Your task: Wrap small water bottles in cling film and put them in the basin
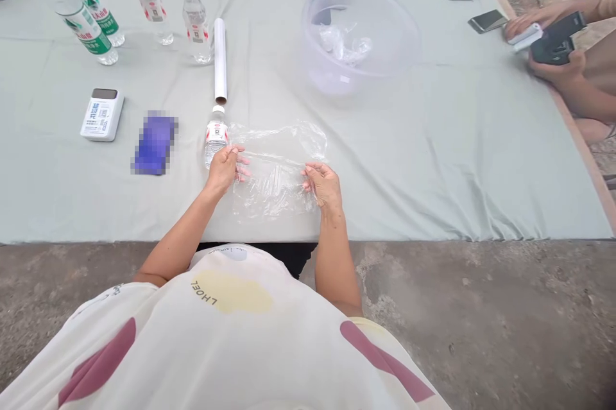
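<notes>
A clear sheet of thin plastic film (274,188) is stretched between my two hands, low over the cloth near the table's front edge. My left hand (225,169) pinches its left side between thumb and forefinger, the other fingers spread behind the film. On the right side, my right hand (323,184) grips the film with curled fingers. A small water bottle (216,134) with a white cap touches or nearly touches my left hand; which one I cannot tell. Behind that bottle lies a roll of film (220,60) with its brown core facing me.
A clear plastic basin (317,67) holding crumpled film stands ahead to the right. Several bottles, including a large water bottle (91,34), stand back left. A white power bank (102,115) and a blurred blue item (156,144) lie left. Other people's hands (558,67) hold objects at the right edge.
</notes>
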Motion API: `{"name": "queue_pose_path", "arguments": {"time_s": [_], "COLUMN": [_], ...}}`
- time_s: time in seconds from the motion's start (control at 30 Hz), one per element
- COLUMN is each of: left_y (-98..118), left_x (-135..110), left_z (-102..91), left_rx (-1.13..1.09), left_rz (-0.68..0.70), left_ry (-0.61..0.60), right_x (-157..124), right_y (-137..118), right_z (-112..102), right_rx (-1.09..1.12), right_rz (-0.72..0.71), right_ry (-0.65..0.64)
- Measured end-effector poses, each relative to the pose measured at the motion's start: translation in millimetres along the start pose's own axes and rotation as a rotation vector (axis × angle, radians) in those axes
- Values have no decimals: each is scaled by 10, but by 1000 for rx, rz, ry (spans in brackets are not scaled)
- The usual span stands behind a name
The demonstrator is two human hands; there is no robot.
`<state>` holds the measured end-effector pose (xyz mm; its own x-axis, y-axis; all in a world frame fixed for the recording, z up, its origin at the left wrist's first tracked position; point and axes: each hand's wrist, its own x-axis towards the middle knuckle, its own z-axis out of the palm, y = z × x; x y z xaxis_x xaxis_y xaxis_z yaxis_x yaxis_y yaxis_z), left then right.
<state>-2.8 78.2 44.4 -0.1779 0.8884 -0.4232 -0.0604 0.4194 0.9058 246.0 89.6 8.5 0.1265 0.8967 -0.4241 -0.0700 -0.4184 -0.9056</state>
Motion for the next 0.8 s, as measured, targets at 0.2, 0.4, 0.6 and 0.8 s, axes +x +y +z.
{"name": "queue_pose_path", "arguments": {"time_s": [0.2,0.4,0.6,0.8], "left_y": [-72,-138,-126,-43], "left_x": [-1,-18,-141,-360], "left_z": [11,72,80,-139], "left_rx": [129,256,395,692], "left_rz": [33,82,170,609], "left_ry": [36,101,44,151], "right_x": [118,32,-458,-146], "right_y": [-26,-233,-223,26], "right_z": [-418,-589,56,244], "right_rx": [-192,-336,-621,-872], "right_rz": [13,-296,-730,-758], "right_ry": [96,504,-133,-195]}}
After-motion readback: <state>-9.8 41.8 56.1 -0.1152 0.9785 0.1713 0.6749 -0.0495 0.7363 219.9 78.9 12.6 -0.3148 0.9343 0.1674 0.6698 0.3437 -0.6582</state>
